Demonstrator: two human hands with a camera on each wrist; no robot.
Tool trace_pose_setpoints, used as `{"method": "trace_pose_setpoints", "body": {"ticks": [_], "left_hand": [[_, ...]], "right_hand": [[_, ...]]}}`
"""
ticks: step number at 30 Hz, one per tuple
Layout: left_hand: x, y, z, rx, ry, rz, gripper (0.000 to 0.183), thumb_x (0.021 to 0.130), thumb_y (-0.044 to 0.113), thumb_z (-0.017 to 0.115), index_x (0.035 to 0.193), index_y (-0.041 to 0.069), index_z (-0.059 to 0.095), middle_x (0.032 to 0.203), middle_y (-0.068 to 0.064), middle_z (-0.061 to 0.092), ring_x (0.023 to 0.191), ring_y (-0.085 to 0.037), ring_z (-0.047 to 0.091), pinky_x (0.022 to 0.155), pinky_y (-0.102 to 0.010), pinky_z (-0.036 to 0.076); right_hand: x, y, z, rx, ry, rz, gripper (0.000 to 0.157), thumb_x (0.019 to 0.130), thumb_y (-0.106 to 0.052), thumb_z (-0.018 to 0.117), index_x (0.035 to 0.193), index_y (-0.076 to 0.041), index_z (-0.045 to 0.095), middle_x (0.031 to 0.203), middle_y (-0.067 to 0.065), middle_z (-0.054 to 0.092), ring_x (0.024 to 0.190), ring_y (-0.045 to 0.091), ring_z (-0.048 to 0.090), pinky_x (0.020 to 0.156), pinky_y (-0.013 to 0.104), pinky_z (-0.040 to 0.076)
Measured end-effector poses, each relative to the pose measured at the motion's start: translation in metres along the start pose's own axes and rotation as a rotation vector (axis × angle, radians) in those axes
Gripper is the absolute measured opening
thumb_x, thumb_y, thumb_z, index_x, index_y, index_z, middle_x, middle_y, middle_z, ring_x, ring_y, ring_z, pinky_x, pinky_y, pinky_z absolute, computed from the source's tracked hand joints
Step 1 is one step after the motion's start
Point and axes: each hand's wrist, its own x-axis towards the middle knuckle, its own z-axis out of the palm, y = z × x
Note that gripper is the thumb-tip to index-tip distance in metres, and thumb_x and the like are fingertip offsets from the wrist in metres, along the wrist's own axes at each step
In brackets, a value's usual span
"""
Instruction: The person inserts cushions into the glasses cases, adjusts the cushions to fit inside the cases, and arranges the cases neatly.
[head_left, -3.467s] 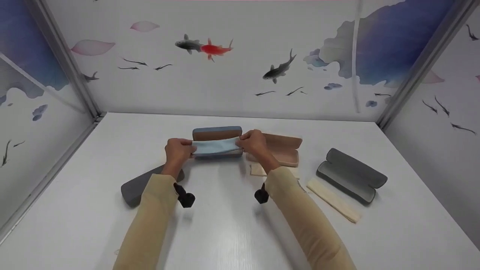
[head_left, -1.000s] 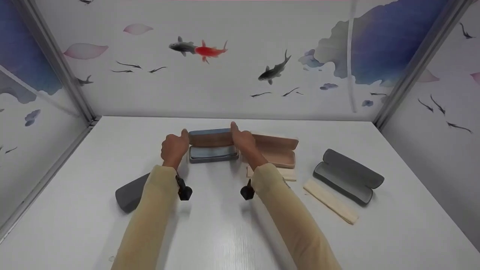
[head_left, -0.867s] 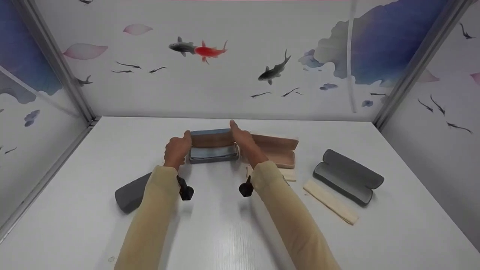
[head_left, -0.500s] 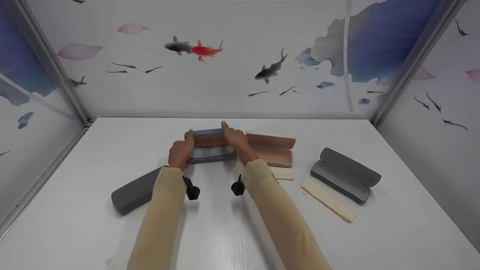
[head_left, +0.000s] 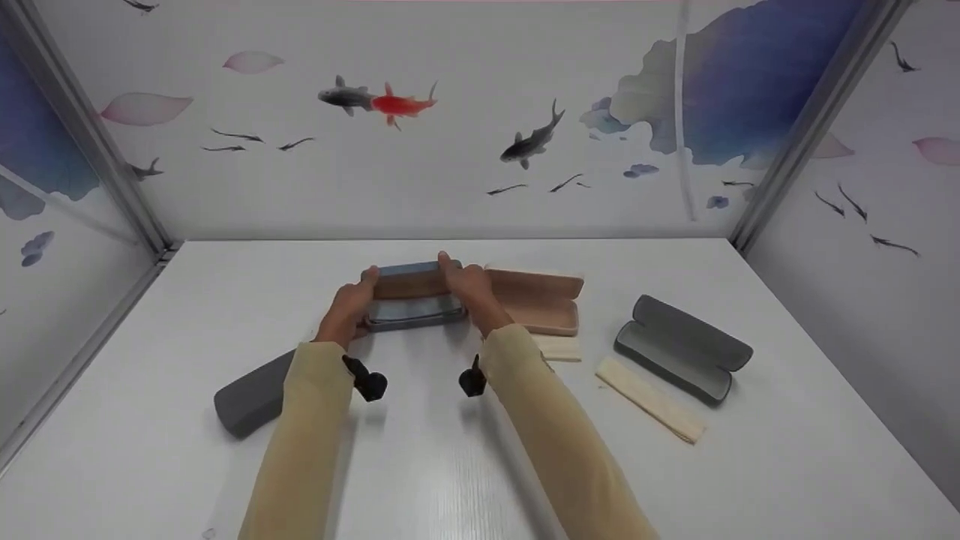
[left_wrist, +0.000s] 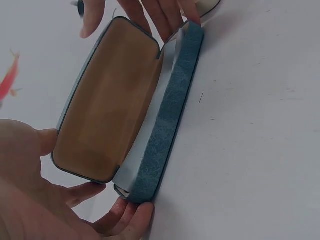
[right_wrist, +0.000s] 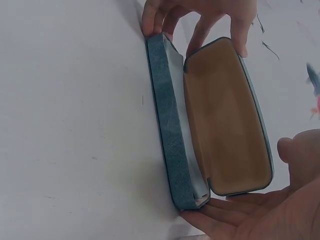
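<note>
A white surface (head_left: 420,480) carries everything; only the head view takes in its whole layout. Four cases are on it, three standing open and one seemingly closed. The open grey case (head_left: 686,352) is at the right, the tan case (head_left: 536,300) nearer the middle, and the closed dark grey case (head_left: 255,395) at the left, partly hidden by the left sleeve (head_left: 300,442). The blue case (head_left: 411,285) stands open just beside the tan one, toward the far edge; whether its base touches the surface I cannot tell.

Two hands grasp it, one at each end: the left hand (head_left: 349,306) and the right hand (head_left: 472,289). The wrist views show what the head view hides: each thumb against the lid's edge, fingers at the ends of the base, and the base's mottled teal outer side.

Three cloths show: one cream cloth (head_left: 652,400) near the grey case, another before the tan case, and a light blue cloth (head_left: 415,307) inside the blue case's base.

Smallest are two black wrist attachments, seen only from the head.
</note>
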Motion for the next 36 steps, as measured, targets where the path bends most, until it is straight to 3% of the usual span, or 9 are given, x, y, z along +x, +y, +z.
{"method": "trace_pose_setpoints", "body": {"ticks": [4,10,15,22,31,36], "left_hand": [[0.000,0.000,-0.001,-0.026,-0.012,0.007,0.081,0.105,0.057,0.025,0.160,0.002,0.004,0.167,-0.019,0.016,0.150,-0.031,0.029,0.120,-0.046,0.035],[0.001,0.003,0.001,-0.041,0.022,0.004,0.078,0.106,0.053,0.028,0.159,-0.002,0.012,0.164,-0.019,0.024,0.143,-0.029,0.035,0.119,-0.043,0.036],[0.000,0.004,0.002,-0.058,0.034,0.011,0.074,0.107,0.047,0.032,0.158,-0.004,0.014,0.161,-0.019,0.029,0.138,-0.027,0.038,0.117,-0.041,0.038],[-0.005,0.000,-0.001,-0.105,0.051,0.063,0.065,0.108,0.036,0.040,0.156,-0.004,0.024,0.161,-0.021,0.031,0.147,-0.031,0.036,0.118,-0.043,0.037],[-0.013,-0.004,0.004,0.091,0.123,0.162,0.055,0.109,0.030,0.038,0.145,-0.010,0.042,0.151,-0.026,0.044,0.138,-0.035,0.044,0.117,-0.046,0.037],[-0.015,-0.009,0.004,0.122,0.122,0.193,0.056,0.109,0.030,0.038,0.148,-0.010,0.039,0.154,-0.027,0.040,0.145,-0.037,0.039,0.118,-0.046,0.036]], "right_hand": [[0.000,0.001,0.002,0.017,0.027,0.000,0.081,0.103,-0.056,0.043,0.155,0.004,0.029,0.160,0.021,0.034,0.149,0.033,0.035,0.120,0.047,0.034],[0.000,0.006,-0.001,0.049,0.025,-0.024,0.075,0.103,-0.050,0.048,0.152,0.005,0.034,0.155,0.021,0.042,0.144,0.031,0.042,0.116,0.046,0.039],[0.000,0.009,-0.007,0.006,0.000,-0.017,0.076,0.102,-0.049,0.050,0.152,0.006,0.032,0.155,0.021,0.042,0.143,0.031,0.042,0.116,0.046,0.040],[0.006,0.014,-0.009,-0.032,-0.012,-0.040,0.081,0.100,-0.046,0.056,0.153,0.007,0.026,0.156,0.024,0.038,0.146,0.034,0.039,0.117,0.045,0.038],[0.007,0.020,-0.010,-0.070,0.021,-0.094,0.074,0.099,-0.040,0.060,0.147,0.011,0.036,0.148,0.026,0.047,0.138,0.034,0.048,0.113,0.044,0.043],[0.003,0.023,-0.011,-0.096,-0.010,-0.137,0.065,0.101,-0.036,0.058,0.143,0.011,0.042,0.140,0.027,0.052,0.124,0.031,0.057,0.106,0.044,0.047]]}}
